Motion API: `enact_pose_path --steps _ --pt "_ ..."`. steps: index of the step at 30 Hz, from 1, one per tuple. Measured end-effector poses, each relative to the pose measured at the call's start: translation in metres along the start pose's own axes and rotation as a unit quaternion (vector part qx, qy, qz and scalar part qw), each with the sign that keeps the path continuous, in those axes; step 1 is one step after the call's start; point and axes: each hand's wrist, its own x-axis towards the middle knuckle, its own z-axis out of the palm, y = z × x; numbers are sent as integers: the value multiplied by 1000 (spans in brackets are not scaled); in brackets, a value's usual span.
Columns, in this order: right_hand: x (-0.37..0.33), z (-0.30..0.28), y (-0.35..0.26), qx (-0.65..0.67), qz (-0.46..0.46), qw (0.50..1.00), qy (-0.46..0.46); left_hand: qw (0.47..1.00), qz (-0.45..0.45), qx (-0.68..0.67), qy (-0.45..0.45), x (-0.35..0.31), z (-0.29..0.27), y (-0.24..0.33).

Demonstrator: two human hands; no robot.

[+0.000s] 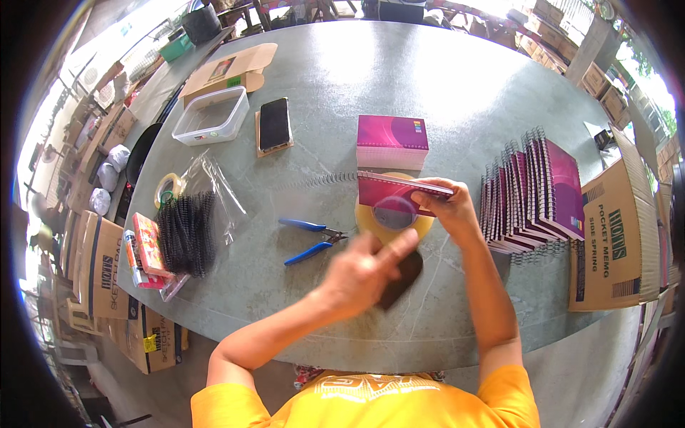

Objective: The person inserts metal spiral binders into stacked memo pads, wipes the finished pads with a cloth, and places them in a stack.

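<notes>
My right hand [449,205] grips a small purple-covered notebook [382,192] by its right end, thumb on top. A wire spiral coil [325,180] sticks out leftward from the notebook's far edge. Below and nearer to me, my left hand [364,274] is smeared by motion, so its fingers cannot be read clearly. Beneath the notebook lies a wide roll of yellowish tape [385,232]. Beside my left hand is a blurred dark object [403,282] whose kind I cannot make out. Blue-handled cutting pliers [314,241] rest with jaws apart to the left.
Beyond the notebook stands a purple-topped stack of memo pads [392,141]. Spiral notebooks [531,189] stand in a row at right, beside a cardboard box [615,235]. At left are black coils [187,232], a phone [275,123] and a plastic tub [212,118] on the grey table [314,153].
</notes>
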Motion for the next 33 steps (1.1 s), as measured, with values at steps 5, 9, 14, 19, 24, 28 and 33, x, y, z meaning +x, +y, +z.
enact_pose_path --steps 5,9,14,19,24,28,33 --pt "-2 -6 -2 54 41 997 -33 986 32 161 34 27 -46 -33" --pt "-6 -5 1 -23 -18 998 -46 970 50 128 200 40 -75 -28" --pt "-4 -3 -1 12 -28 997 -65 980 37 144 129 40 -61 -21" --pt "-8 -5 1 -6 3 998 -58 945 76 144 283 59 -82 -21" --pt "-13 3 -10 37 17 999 -28 977 87 119 157 48 -73 -18" --pt "-13 2 1 -51 -99 992 -56 972 90 123 179 60 -78 -11" --pt "-15 3 -12 56 -26 998 -21 996 23 52 62 38 -59 -2"
